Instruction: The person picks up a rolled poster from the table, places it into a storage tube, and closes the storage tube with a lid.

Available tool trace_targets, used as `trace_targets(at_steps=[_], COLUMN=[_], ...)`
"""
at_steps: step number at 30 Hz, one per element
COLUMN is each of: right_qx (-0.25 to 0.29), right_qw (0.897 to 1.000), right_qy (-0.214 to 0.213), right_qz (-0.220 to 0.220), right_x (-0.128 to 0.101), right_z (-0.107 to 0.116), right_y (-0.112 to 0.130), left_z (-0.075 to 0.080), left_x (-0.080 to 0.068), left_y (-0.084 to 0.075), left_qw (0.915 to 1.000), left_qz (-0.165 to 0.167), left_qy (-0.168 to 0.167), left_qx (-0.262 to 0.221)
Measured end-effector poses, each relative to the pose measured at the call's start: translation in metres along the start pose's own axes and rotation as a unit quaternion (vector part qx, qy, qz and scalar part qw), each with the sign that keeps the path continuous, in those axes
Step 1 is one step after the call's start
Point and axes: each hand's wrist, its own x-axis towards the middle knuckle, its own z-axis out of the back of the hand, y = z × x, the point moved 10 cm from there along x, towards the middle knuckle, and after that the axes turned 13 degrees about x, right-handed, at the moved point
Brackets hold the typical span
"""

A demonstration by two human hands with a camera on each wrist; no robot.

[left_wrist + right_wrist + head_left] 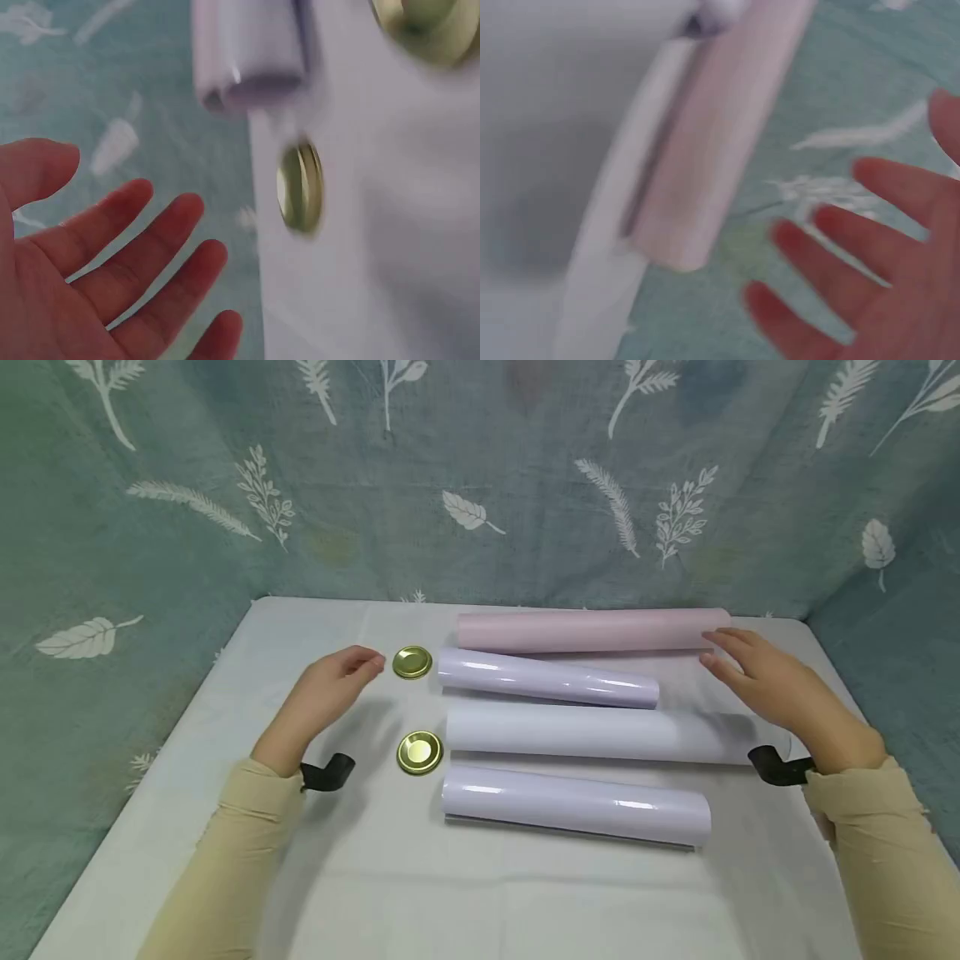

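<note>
My left hand (pixel 327 691) hovers over the left part of the table, just left of a gold jar lid (pixel 412 662), its fingers loosely extended and holding nothing. A second gold lid (pixel 420 752) lies nearer to me. At the right, my right hand (pixel 777 681) is spread near the right end of a pink roll (pixel 592 631), with nothing in it. In front of that roll lie a short glossy lilac roll (pixel 547 678), a long white roll (pixel 592 732) and another glossy lilac roll (pixel 573 806). The right wrist view shows the right fingers (pixel 817 255) apart.
All the rolls lie roughly parallel, left to right, on a table with a white cover (pixel 480 910). A green-blue cloth (pixel 525 552) with white leaf prints hangs behind and at both sides. Each wrist bears a black camera mount (pixel 328 772).
</note>
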Motion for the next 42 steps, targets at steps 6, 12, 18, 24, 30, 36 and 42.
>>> trace_targets(at_steps=[6, 12, 18, 24, 30, 36, 42], right_qx=[0.078, 0.119, 0.194, 0.243, 0.256, 0.232, 0.181], right_qw=[0.997, 0.988, 0.977, 0.964, 0.963, 0.971, 0.982], right_qy=[-0.018, -0.065, -0.053, -0.054, -0.026, -0.003, 0.040], right_qz=[0.022, 0.068, 0.075, 0.096, 0.080, 0.061, 0.046], right_x=[-0.008, -0.002, 0.000, -0.003, 0.005, 0.006, 0.012], right_z=[-0.010, -0.017, -0.034, -0.046, -0.063, -0.075, -0.089], right_y=[0.014, 0.035, 0.040, 0.040, 0.030, 0.023, 0.021], left_z=[-0.019, -0.043, -0.066, -0.078, -0.092, -0.115, -0.129], left_x=[-0.020, -0.037, -0.050, -0.058, -0.058, -0.050, -0.056], left_y=[-0.049, -0.078, -0.092, -0.110, -0.109, -0.097, -0.103], left_qw=[0.9909, 0.9335, 0.9130, 0.9279, 0.9280, 0.9096, 0.9140], left_qz=[-0.037, -0.131, -0.132, -0.138, -0.139, -0.150, -0.210], left_qy=[0.025, 0.112, 0.163, 0.203, 0.238, 0.250, 0.273], left_qx=[-0.127, -0.314, -0.350, -0.281, -0.251, -0.296, -0.215])
